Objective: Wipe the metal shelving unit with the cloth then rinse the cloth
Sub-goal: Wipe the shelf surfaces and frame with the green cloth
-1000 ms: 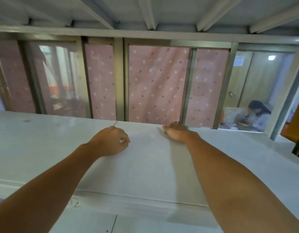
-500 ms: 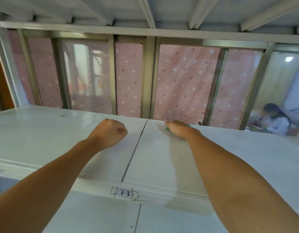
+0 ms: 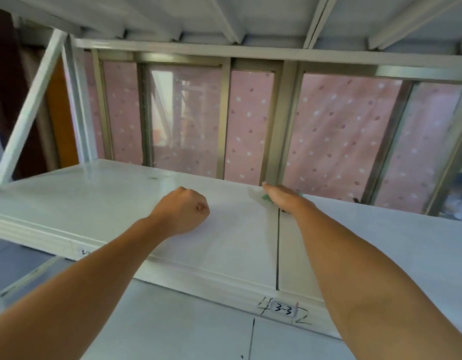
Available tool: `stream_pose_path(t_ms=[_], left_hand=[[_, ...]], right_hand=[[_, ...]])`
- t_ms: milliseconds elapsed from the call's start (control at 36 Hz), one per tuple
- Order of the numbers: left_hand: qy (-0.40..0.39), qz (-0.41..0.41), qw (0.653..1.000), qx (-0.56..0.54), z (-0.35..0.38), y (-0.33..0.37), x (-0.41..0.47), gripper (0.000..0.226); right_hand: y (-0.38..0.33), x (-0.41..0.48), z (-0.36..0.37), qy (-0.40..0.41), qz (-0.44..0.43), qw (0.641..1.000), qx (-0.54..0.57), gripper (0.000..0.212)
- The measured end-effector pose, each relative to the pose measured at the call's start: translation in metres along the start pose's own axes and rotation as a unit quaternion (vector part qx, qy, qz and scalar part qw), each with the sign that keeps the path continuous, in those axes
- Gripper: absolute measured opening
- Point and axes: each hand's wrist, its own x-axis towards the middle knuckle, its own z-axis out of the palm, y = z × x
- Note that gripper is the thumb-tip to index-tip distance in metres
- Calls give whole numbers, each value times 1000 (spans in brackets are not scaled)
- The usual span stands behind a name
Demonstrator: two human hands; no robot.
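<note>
The right hand [image 3: 283,198] has slid left to the seam [image 3: 277,242] in the shelf [image 3: 94,203], fingers [image 3: 270,190] flat on a mostly hidden green cloth [image 3: 265,197]. The left hand [image 3: 181,211] rests fisted.

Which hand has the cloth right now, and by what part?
The right hand presses flat on top of the green cloth on the shelf; no pinch shows. The left hand is a fist, holding nothing.

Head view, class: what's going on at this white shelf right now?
A person is wiping the metal shelf. Their right hand lies flat on a green cloth near the shelf's back edge, by the panel seam. The left hand, a closed fist holding nothing visible, rests on the shelf nearby. No rinsing yet.
</note>
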Motion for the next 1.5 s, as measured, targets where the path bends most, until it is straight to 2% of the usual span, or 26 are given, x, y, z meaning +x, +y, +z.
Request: stream_pose_path(t_ms=[194, 417, 583, 806, 1083, 1333, 1500], left_hand=[[10, 8, 1000, -19, -9, -26, 2, 26], [19, 11, 1000, -14, -16, -38, 15, 24], [-20, 26, 999, -5, -11, -42, 26, 25], [-15, 39, 999, -5, -9, -48, 45, 24], [-32, 23, 999, 6, -14, -93, 49, 31], [-4, 3, 1000, 19, -50, -175, 30, 21], [-23, -32, 999, 30, -73, -250, 1, 21]], right_hand=[[-13, 0, 12, 9, -21, 999, -45, 81], [-31, -5, 21, -19, -46, 990, -132, 81], [-45, -1, 33, -46, -77, 972, -217, 84], [-97, 16, 73, -61, -107, 977, -172, 82], [-139, 27, 103, -66, -117, 974, -181, 84], [-194, 29, 144, -61, -118, 975, -179, 83], [-239, 29, 176, -61, -113, 979, -158, 82]])
